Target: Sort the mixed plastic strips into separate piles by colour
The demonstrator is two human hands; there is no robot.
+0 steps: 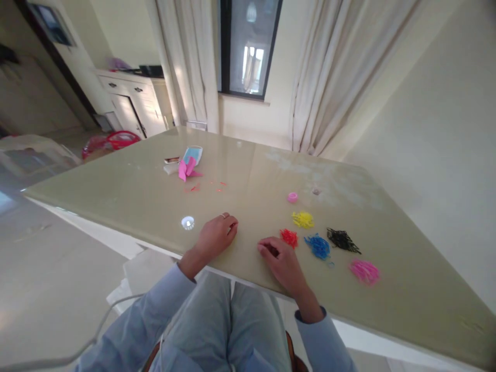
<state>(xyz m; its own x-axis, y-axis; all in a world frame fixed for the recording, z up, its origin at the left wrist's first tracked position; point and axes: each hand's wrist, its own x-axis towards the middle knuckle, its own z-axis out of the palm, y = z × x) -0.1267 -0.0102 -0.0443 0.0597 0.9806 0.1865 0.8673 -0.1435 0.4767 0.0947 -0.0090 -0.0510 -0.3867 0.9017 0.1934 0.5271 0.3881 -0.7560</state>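
Observation:
Both hands rest on the tabletop near its front edge, apart from each other. My left hand [217,233] has its fingers curled together, with a ring on one finger; whether it holds anything is hidden. My right hand [282,260] is also curled, thumb near the fingertips, its inside in shadow. Just beyond it lies a red pile of small bands [289,237]. Further right are a blue pile [318,246], a yellow pile [303,219], a black pile [343,240] and a pink pile [365,272]. A small pink round object [292,197] sits behind the yellow pile.
At the table's back left lie a blue face mask [192,154], a bright pink piece [188,169] and small red scraps [194,188]. A round shiny spot [188,222] is left of my left hand. Past the table [127,204] stand a white cabinet [134,101] and curtains.

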